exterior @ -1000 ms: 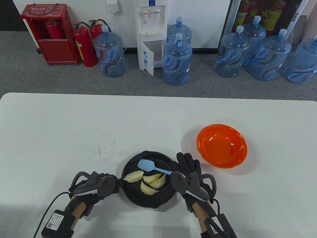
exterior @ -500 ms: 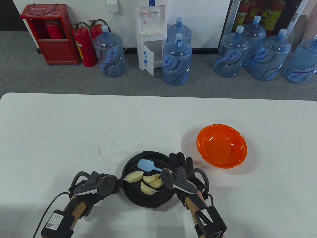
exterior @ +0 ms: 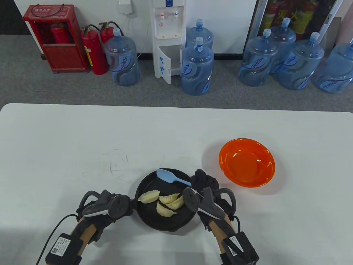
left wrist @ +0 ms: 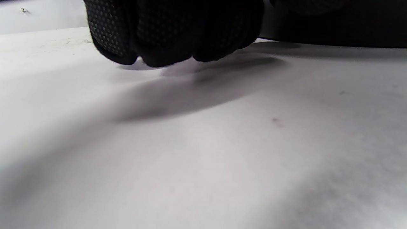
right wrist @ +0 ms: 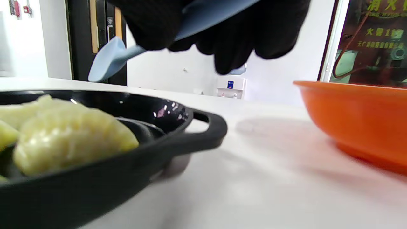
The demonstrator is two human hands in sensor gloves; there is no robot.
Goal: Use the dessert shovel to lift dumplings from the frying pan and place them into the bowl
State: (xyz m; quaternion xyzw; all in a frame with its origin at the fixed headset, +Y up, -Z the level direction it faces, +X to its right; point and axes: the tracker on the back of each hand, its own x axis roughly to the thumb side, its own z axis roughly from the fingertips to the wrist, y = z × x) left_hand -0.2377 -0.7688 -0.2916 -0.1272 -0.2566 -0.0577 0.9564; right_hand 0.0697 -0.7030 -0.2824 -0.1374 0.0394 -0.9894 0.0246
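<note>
Table view looks down from above; wrist views skim the table (exterior: pixel 82 138), the right sharing pan (right wrist: pixel 190 133) and bowl (exterior: pixel 229 171)

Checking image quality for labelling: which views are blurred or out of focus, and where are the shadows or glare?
Table view: sharp, even light, soft shadow left of the bowl. Left wrist view: left hand dark, casting a broad soft shadow on the table. Right wrist view: near pan rim and dumplings out of focus, small glare spots inside the pan, right hand holding the shovel.

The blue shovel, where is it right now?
In the table view the blue shovel is held by the right hand, its blade over the far rim of the frying pan, left of the orange bowl.
</note>
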